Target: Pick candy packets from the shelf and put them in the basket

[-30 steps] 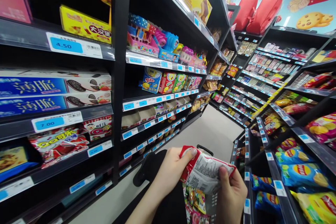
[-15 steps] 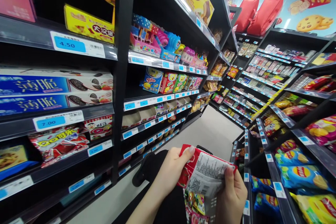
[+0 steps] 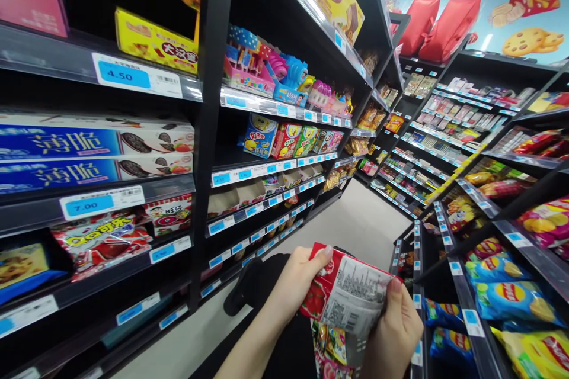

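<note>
Low in the aisle, between two runs of black shelving, a red snack packet (image 3: pixel 344 293) is held up with its printed white back facing the camera. The left hand (image 3: pixel 296 284) grasps the packet's upper left corner, thumb tip lying across the red top edge and the other fingers behind it. The right hand (image 3: pixel 395 331) grasps the right edge, thumb pressed on the white panel near the upper right corner, palm and fingers under and behind the packet. So the packet lies between the two hands, tilted down to the right, touching both.

Just below the packet stands a basket (image 3: pixel 351 355) with more bright wrappers inside, a dark handle (image 3: pixel 249 284) showing to the left of the left hand. On the shelves at the left sit blue biscuit boxes (image 3: pixel 95 157) above a price tag (image 3: pixel 102 202) reading 7.00, and a yellow box (image 3: pixel 155 41) higher up. At the right, blue crisp bags (image 3: pixel 511 296) fill the lower shelf, near the right hand but apart from it.
</note>
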Available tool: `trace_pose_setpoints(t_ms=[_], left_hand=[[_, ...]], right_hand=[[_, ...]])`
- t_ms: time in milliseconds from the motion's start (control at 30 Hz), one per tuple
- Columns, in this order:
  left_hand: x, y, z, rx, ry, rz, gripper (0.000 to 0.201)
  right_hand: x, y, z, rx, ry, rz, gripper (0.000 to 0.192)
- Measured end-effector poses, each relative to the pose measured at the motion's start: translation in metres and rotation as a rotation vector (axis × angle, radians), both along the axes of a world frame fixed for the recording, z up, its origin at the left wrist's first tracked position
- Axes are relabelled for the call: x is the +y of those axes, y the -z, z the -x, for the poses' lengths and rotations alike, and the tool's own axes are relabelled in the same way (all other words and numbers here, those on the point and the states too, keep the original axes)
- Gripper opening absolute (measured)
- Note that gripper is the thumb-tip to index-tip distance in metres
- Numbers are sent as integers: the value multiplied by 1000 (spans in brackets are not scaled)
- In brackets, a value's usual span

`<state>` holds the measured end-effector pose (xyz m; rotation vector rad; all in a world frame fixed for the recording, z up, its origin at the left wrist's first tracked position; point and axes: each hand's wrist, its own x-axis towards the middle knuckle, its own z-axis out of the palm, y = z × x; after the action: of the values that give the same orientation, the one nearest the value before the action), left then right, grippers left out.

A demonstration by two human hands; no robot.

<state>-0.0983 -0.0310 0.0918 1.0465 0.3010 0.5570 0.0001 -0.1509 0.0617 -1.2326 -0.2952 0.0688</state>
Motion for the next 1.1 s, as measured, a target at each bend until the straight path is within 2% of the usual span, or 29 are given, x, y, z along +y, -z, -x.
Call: trace_pose_setpoints(t_ms=[100,233,333,433,633,767,867,933,967,1033,1067,1100], left_hand=[[2,4,-4,15,-14,11,46],[4,11,-10,42,-102,-20,46],[6,14,-13,73,-143,-61,48],[13,14,-11,91,-168,-130,49],[22,8,-3,128,-18,-325,37],[20,10,-5,154,-57,-307,37],[20,14,-9,116,-24,-289,38],[21,16,-12,133,-92,-344,41],[21,17,-14,167,-176,-388,42],[18,18,-17,277,-366,-477,47],[15,18,-19,323,-406,-497,50],[11,18,-21,346,-378,-480,51]], right_hand=[[1,0,-7,72,-131,-20,35],[0,2,-16,100,-324,-21,39],[-2,5,-21,77,-392,11,39],[-1,8,-22,53,-350,27,36],[6,12,-22,76,-274,-32,36],[5,13,-26,62,-264,-13,36],[3,12,-27,41,-266,6,37],[3,11,-25,-2,-190,62,39],[4,10,-23,-42,-103,113,41],[8,11,-18,-142,147,228,44],[10,12,-16,-198,272,268,45],[14,13,-14,-266,368,282,43]])
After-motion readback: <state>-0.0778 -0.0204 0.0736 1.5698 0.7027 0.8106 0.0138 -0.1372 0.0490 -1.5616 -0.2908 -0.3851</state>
